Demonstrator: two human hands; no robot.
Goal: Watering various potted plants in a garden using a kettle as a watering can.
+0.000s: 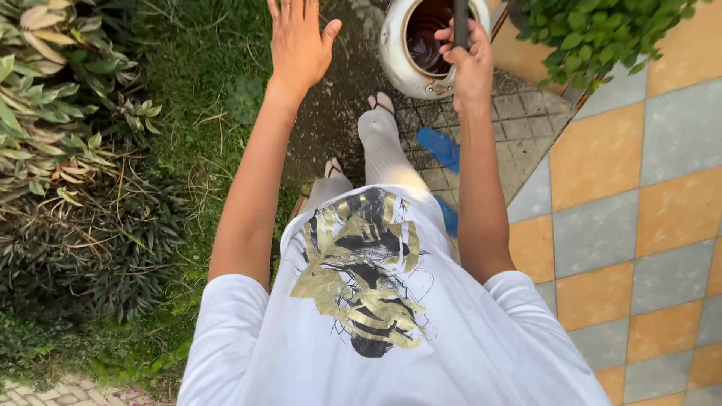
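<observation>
The pole [460, 22] in the right hand [468, 64] runs off the top edge, so its length is anyone's guess. Left hand's [298, 41] fingertips get cropped too, and the jar's [402, 56] far rim is cut off.

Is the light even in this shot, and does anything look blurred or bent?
Head view: warm sunlight on the tiled floor, shade over the grass; wide-angle stretch lengthens both arms; the left hand and right hand, gripping a dark handle, look sharp.
</observation>
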